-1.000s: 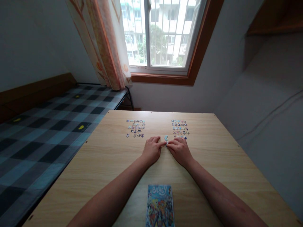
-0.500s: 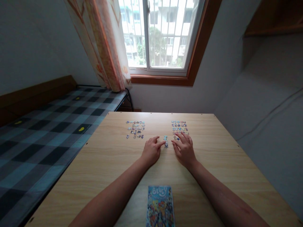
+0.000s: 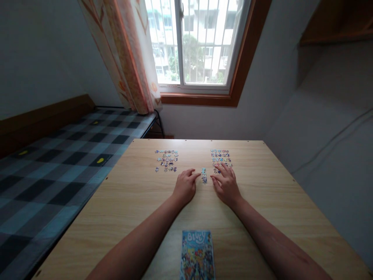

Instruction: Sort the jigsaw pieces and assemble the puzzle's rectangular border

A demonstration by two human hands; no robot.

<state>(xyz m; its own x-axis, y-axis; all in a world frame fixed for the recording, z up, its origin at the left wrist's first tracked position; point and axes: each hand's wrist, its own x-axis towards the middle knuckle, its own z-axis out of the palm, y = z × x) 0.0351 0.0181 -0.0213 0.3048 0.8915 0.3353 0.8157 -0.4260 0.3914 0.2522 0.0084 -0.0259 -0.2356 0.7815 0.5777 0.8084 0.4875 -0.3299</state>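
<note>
A narrow upright strip of joined jigsaw pieces (image 3: 204, 176) lies on the wooden table between my two hands. Just left of it is my left hand (image 3: 186, 186), its index finger stretched toward the strip and nothing held. To the strip's right rests my right hand (image 3: 226, 184), fingers spread and nothing in its grasp. Its fingertips reach the lowest pieces of the right group of loose jigsaw pieces (image 3: 220, 154), partly hiding them. Beyond my left hand, rows of loose jigsaw pieces (image 3: 169, 159) are laid out.
A blue puzzle box (image 3: 197, 254) marked "Bluey" lies at the near side of the table (image 3: 140, 217), between my forearms. Left of the table stands a bed with a checked cover (image 3: 75, 171). A window (image 3: 201, 46) and a curtain (image 3: 128, 58) are behind.
My left index finger has drawn back slightly to the left, off the strip of jigsaw pieces. My right hand has hardly moved.
</note>
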